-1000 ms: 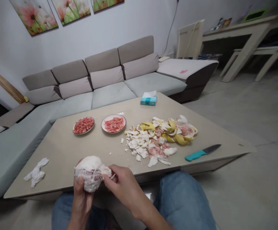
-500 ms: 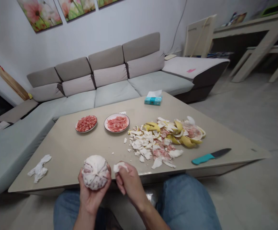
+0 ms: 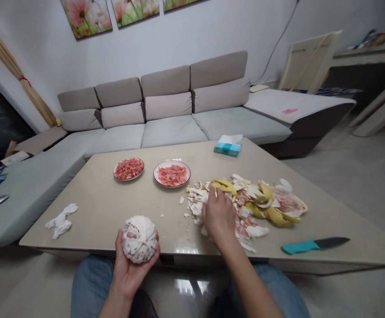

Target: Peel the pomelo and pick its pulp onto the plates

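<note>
The left hand (image 3: 131, 276) cups the white-coated fruit (image 3: 139, 240), left of the peel heap (image 3: 255, 210), while the right hand (image 3: 219, 216) is over that heap, fingers bent, any grip impossible to tell, with two plates (image 3: 156, 173) of red pieces behind-left of the heap and a knife (image 3: 311, 245) on the counter (image 3: 112, 203) to the heap's right.

Peels (image 3: 253, 209) seemingly obstructive below right hand (image 3: 220, 215)

Left hand (image 3: 130, 273) cupped upward, right hand (image 3: 220, 217) stretched farther forward, palm down
</note>
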### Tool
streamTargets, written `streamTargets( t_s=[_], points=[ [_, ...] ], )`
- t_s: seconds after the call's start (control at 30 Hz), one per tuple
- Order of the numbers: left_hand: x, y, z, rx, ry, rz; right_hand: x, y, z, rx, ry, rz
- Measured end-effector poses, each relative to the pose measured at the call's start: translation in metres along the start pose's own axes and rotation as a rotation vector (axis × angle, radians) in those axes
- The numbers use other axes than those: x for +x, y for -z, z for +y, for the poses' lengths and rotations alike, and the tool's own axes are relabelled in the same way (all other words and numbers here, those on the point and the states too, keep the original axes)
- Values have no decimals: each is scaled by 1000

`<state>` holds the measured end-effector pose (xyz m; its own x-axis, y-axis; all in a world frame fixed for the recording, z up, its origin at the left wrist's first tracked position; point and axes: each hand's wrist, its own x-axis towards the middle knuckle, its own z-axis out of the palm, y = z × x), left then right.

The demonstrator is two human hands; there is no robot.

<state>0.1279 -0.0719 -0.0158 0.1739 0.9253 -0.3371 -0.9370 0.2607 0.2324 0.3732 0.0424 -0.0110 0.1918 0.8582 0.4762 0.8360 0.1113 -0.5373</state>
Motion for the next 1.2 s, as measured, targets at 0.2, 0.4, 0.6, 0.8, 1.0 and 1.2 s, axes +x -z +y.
streamTargets(
  t_s=[0.2,0.4,0.6,0.8,1.0,1.2],
  points=[
    [2,1,-2,100,-4,-72,-58,28,-62,536,420,-212],
    [-2,5,-2,118,-26,-122,-89,39,-99,675,368,-265],
    [-10,8,-9,135,-128,-159,-92,42,-99,696,307,-337],
    [-13,8,-5,129,-77,-265,-94,49,-100,561,478,-204],
    [-15,5,-6,86,-12,-316,-101,50,-101,411,593,-47],
    [-20,-2,-13,156,-34,-153,-97,43,-91,466,551,-59]
  ],
)
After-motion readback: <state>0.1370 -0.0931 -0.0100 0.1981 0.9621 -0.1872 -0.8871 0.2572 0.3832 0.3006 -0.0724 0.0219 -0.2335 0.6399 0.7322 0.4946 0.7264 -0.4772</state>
